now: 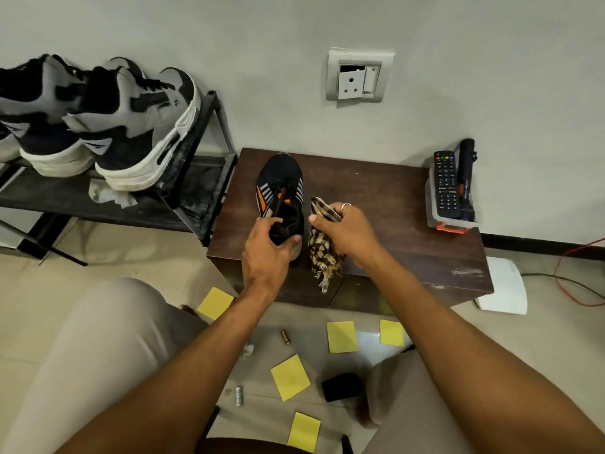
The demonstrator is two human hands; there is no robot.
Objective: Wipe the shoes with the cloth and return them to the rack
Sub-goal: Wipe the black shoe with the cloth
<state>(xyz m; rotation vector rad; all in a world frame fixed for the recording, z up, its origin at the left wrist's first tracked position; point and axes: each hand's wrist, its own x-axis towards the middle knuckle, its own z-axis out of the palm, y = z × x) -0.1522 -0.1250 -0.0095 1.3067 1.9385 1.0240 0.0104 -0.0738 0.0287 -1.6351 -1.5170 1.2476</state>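
A black sneaker (281, 181) with orange and grey stripes lies on the dark wooden table (386, 204), toe toward the wall. My left hand (266, 249) grips its heel end, thumb on one side and fingers on the other. Just right of the shoe, my right hand (347, 234) holds a bunched checkered cloth (322, 247) in beige and black, its frayed end hanging over the table's front edge. On the black shoe rack (196, 178) at the left stand two grey, black and white sneakers (131, 126).
A clear box (450, 191) with a remote and a black tool stands at the table's right end. Yellow sticky notes (289, 376), batteries and a small black object lie on the floor between my knees. A crumpled white rag (109, 194) sits on the rack. Red wire trails at the right.
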